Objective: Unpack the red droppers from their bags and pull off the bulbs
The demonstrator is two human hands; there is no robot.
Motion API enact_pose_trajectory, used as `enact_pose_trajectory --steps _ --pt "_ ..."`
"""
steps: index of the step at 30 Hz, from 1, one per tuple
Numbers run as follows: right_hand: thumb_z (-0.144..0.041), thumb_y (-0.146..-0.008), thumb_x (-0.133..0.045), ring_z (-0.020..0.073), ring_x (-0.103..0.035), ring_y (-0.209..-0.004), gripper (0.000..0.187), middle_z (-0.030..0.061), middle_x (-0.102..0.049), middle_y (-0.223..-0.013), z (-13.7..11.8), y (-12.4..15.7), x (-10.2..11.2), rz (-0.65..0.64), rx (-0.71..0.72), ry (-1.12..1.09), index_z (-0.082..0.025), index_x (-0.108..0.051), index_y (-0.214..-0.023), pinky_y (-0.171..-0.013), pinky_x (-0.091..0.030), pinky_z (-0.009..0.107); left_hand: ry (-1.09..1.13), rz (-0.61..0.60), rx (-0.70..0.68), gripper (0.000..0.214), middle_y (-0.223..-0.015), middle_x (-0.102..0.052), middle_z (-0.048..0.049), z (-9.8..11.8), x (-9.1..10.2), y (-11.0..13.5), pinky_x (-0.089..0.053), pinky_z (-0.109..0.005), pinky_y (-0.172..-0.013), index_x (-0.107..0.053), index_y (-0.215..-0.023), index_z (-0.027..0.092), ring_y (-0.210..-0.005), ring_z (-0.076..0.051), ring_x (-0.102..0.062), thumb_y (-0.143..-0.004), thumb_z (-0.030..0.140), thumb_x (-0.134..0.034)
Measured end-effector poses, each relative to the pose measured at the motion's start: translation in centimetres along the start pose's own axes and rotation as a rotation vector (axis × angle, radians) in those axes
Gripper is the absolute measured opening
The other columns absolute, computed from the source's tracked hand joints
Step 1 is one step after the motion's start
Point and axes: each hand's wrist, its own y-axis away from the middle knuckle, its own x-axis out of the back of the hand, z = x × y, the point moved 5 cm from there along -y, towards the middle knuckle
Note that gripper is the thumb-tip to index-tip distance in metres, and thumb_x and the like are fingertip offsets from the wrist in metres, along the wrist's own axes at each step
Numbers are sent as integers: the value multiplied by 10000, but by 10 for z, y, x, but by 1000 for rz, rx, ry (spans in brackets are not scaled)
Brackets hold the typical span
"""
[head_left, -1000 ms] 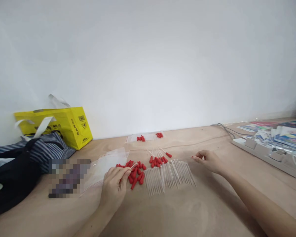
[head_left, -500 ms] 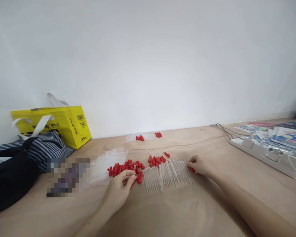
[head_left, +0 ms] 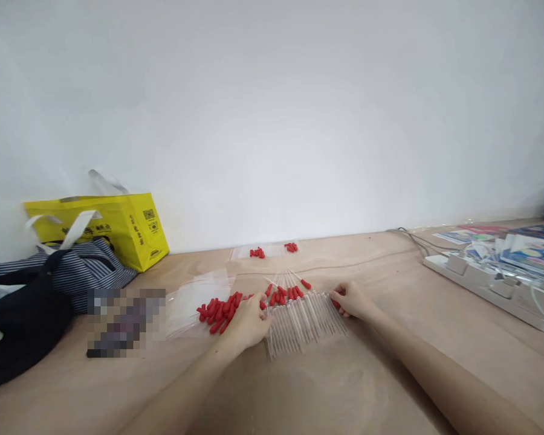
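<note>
A row of clear thin tubes (head_left: 304,323) lies side by side on the tan table (head_left: 326,386). My left hand (head_left: 248,320) rests at the row's left end with its fingers curled; what they hold is hidden. Just left of it lies a heap of loose red caps (head_left: 218,308). My right hand (head_left: 351,299) is at the row's right end, fingers pinched on a small red cap (head_left: 336,304). Behind the row lie more red caps (head_left: 283,295) and a few tubes with red caps fitted (head_left: 299,281).
Clear plastic bags (head_left: 194,296) lie left of the heap; two more with red caps (head_left: 272,249) sit near the wall. A yellow bag (head_left: 118,226), a striped bag (head_left: 84,272) and a black bag (head_left: 18,320) stand at left. A power strip (head_left: 485,278) and printed sheets lie at right.
Both hands have closed in on the tube row: the left moved right from the red heap to the row's left end, the right slid left from beyond the row to its right end.
</note>
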Motion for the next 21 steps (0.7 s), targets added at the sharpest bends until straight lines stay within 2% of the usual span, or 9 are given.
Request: enact_pose_trajectory --steps 3,10,13,15,17,19,21 --pt "-269 -786 -505 69 -473 -320 182 -43 -501 -394 1 3 2 8 -2 14 -157 -507 -643 -310 -323 141 -14 -1 5 249 -421 -544 64 1 -3 -6 -361 -201 -477 -536 -898 140 -470 -135 -580 -655 96 -503" --pt "-315 -805 -461 81 -464 -335 253 -29 -504 -406 3 2 6 43 40 94 -148 -551 -637 -353 -313 173 -27 18 -22 142 -474 -543 55 -1 3 -5 -368 -208 -488 -547 -848 156 -453 -122 -552 -716 186 -503" --pt "-311 -786 -483 110 -536 -458 249 6 -572 -496 2 1 13 86 72 143 -146 -567 -619 -424 -337 187 -55 120 -79 142 -530 -545 40 -6 9 6 -375 -224 -528 -555 -856 169 -508 -126 -541 -752 219 -471" --pt "-306 -773 -498 133 -575 -569 228 32 -622 -595 0 2 18 125 90 173 -148 -581 -631 -479 -351 195 -92 243 -188 162 -569 -537 27 -8 11 20 -384 -236 -551 -554 -868 177 -540 -128 -523 -784 265 -448" --pt "-303 -778 -488 149 -589 -654 216 50 -651 -691 -7 3 20 156 112 198 -151 -599 -669 -525 -359 202 -157 324 -367 175 -620 -538 10 -7 9 36 -394 -257 -592 -553 -857 186 -603 -143 -517 -784 322 -472" --pt "-299 -785 -478 157 -592 -713 207 59 -662 -765 -19 3 19 172 142 222 -159 -613 -715 -564 -363 209 -236 325 -542 232 -703 -555 -14 -6 0 48 -395 -291 -640 -545 -837 188 -686 -173 -512 -721 388 -564" --pt "-298 -774 -496 162 -591 -750 185 61 -665 -802 -33 1 15 174 169 250 -171 -625 -739 -590 -364 213 -304 311 -639 315 -765 -560 -29 -5 -7 54 -383 -316 -666 -531 -818 184 -730 -194 -497 -650 431 -635"
